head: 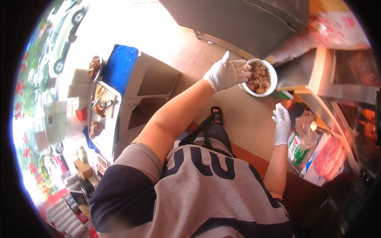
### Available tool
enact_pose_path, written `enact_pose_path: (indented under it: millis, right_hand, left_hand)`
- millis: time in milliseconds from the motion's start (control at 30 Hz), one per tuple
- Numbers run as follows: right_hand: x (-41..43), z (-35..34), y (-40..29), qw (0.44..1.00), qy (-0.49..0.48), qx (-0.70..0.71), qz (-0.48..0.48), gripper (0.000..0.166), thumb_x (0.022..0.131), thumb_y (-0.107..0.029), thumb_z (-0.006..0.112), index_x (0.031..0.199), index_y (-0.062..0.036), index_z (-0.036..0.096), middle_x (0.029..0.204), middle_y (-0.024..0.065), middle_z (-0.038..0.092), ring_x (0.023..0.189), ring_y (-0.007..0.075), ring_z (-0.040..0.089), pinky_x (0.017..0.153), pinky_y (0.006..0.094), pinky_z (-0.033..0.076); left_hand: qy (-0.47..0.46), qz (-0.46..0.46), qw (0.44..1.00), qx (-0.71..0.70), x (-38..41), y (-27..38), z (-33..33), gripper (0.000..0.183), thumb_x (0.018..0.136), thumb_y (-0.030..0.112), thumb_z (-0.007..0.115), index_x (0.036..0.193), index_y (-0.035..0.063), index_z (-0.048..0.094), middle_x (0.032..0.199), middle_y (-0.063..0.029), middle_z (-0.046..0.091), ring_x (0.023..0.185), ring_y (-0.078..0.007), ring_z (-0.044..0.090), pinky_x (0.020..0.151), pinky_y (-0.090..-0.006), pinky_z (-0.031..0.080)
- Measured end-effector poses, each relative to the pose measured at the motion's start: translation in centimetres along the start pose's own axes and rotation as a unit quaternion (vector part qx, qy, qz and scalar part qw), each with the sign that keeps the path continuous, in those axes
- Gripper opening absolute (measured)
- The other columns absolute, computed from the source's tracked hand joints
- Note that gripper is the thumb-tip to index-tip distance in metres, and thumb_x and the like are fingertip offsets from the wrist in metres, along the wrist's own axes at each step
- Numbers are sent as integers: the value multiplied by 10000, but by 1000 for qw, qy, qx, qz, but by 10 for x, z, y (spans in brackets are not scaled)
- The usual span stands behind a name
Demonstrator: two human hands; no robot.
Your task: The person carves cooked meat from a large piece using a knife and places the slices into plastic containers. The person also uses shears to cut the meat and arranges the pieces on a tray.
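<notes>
My left hand [228, 73], in a thin white glove, stretches forward with its fingers extended and holds nothing. Its fingertips overlap the near rim of a round white tub [274, 78] in the view; whether they touch is unclear. Dark brown cooked food in chunks [259, 76] fills the tub. My right hand [282, 125], also gloved, is raised on the right with bent fingers and the thumb apart. I see no object in it. Closest to it are a brown-tinted plastic bag [306, 128] and a green-and-white package [296, 150].
At left, a cabinet [148, 80] bears blue cloth [122, 62] and a metal tray [114, 90] with cooked meat [97, 128] and scissors-like tools. A dark grey cabinet [238, 23] stands ahead. On the right are a wood-edged case [320, 71] and pink plastic bags [330, 159].
</notes>
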State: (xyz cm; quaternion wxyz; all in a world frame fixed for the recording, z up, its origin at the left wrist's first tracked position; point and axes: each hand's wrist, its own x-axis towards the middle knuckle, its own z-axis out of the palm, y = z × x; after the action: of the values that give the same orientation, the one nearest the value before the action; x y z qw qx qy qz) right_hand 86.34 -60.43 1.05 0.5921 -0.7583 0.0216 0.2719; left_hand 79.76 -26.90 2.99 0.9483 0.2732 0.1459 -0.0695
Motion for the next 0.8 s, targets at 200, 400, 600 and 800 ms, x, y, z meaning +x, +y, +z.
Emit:
enact_pose_path:
  millis: [200,400,600,800]
  right_hand:
    - [-6,141,-53,978,-187,16,-95,228,990,-70,577,1204,-13,633,1225,74,644,1091,162,622,863,276,517]
    - [-75,322,-118,886,-406,-129,-185,270,1000,-111,571,1252,-34,626,1221,65,667,1042,159,645,892,286,517]
    - [-192,542,-116,734,-572,-200,-308,224,950,-52,622,1161,14,653,1131,84,691,1032,154,644,939,282,501]
    - [-279,728,-47,603,-552,-322,-478,294,883,-82,683,1173,-42,659,1072,142,691,997,212,674,901,317,523]
  left_hand:
    - [83,65,992,-67,-151,54,-25,790,992,661,317,1468,38,411,1514,-192,400,1394,-416,349,1165,-522,271]
    - [236,341,907,-73,-392,60,-105,491,1035,401,496,1333,11,498,1195,-139,611,1028,-238,617,917,-354,513]
    - [615,430,630,-199,-608,40,-212,643,903,360,711,1402,48,452,1338,-170,517,1182,-291,549,967,-419,466]
    - [643,365,607,-291,-705,99,-318,879,848,442,746,1538,158,280,1558,-119,343,1403,-315,356,1121,-562,307]
